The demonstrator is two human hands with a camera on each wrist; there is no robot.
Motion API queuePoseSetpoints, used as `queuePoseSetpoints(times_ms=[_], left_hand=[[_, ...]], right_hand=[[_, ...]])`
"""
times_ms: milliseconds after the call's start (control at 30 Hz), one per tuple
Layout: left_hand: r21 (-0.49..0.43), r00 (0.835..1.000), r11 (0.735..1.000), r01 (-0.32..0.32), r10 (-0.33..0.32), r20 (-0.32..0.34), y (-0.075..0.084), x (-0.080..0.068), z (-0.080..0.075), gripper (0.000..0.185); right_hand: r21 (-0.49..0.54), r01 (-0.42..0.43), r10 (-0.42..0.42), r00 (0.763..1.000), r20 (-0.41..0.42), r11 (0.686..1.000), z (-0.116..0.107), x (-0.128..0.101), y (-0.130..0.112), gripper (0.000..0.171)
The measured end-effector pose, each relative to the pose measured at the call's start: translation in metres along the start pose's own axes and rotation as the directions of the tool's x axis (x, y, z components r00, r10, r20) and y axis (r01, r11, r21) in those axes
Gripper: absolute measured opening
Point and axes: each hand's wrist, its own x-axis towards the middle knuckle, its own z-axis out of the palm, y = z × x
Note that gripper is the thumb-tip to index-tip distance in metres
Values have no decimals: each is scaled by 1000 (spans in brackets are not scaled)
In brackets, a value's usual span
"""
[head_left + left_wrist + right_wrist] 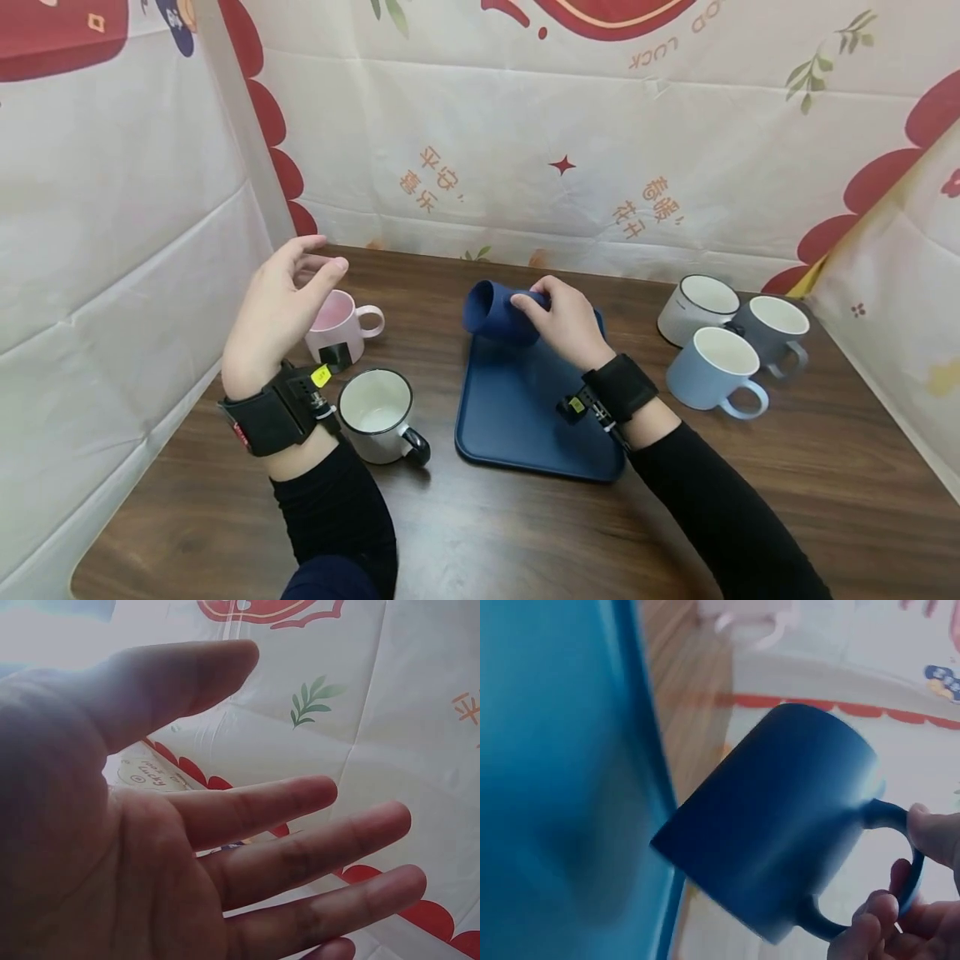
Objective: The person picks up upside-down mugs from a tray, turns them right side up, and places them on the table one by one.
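Note:
My right hand grips a dark blue mug by its handle, as the right wrist view shows with the mug tilted on its side. In the head view, the mug overlaps the far left corner of a blue tray, its mouth facing left. Raised at the left, my left hand holds nothing, and its fingers are spread and nearly straight in the left wrist view. Beside and below that hand stands a pink mug. Closer to me is a white enamel mug with a black rim and handle.
Three mugs stand grouped at the right: a white one with a dark rim, a grey one and a light blue one. Printed white cloth hangs behind the wooden table and along both sides.

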Motion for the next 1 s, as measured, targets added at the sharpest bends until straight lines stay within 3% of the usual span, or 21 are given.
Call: queuePoseSetpoints(times_ms=[133,367,567,667,833,1000], left_hand=[[9,1000,1000,4,-4,9,0,0,2,66],[9,999,1000,9,-9,38,1,3,4,69],[21,997,1000,14,-16,80,-1,7,8,71],[6,995,1000,17,-18,101,-1,10,11,72],[-12,989,1000,13,-11,147,1,13,14,72],[-59,974,997,-52,64,219,3,15,18,70]], right_hand=[[180,-56,46,997,59,982,1,-2,-4,35],[408,-70,39,996,83,910,6,-6,-18,34],[579,-49,1,997,82,814,12,-9,-37,37],[627,-28,-28,996,79,778,16,-9,-48,37],[666,5,-62,996,62,746,20,-10,-61,38],[699,13,-73,996,56,715,24,-13,-69,37]])
